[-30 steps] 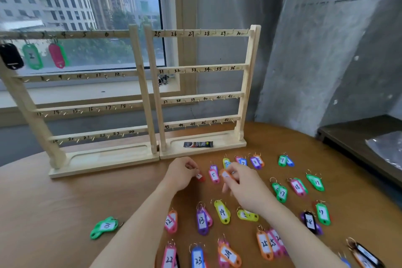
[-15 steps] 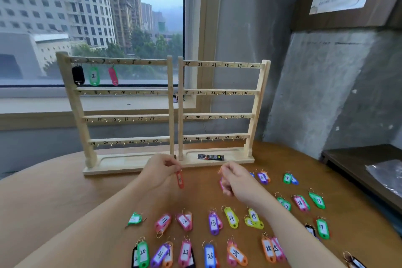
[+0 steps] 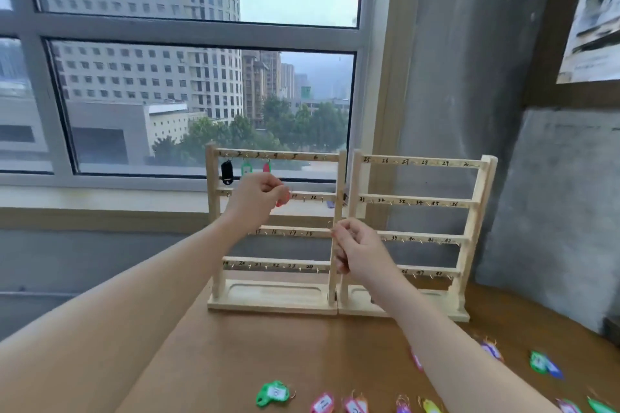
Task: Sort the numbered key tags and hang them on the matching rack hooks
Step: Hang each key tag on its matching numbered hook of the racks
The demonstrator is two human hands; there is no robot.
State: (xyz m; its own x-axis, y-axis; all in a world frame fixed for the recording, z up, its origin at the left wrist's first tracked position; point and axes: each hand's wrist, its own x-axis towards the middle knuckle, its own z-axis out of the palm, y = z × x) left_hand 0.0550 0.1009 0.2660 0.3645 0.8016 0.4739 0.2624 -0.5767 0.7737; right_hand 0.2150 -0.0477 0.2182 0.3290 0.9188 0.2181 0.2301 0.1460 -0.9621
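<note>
Two wooden racks stand side by side on the table: the left rack [image 3: 337, 178] numbered 1 to 24, the right rack [image 3: 483, 201] from 25 up. A black tag [image 3: 227, 172], a green tag [image 3: 246, 167] and a red-pink tag [image 3: 266, 167] hang on the left rack's top row. My left hand [image 3: 256, 199] is raised in front of the second row and pinches a red tag [image 3: 283, 199]. My right hand [image 3: 355, 253] hovers at the third row near the centre posts, pinching a key ring [image 3: 330, 226]; its tag is mostly hidden by the fingers.
Several loose tags lie along the near table edge, among them a green one [image 3: 272, 393] and a pink one [image 3: 322, 402], with more at the right [image 3: 540, 362]. A window fills the wall behind the racks. A concrete wall and a poster [image 3: 593, 20] are at the right.
Both hands have risen from the table toward the racks, each carrying a tag. The view has tilted upward, so most loose tags have dropped out of sight.
</note>
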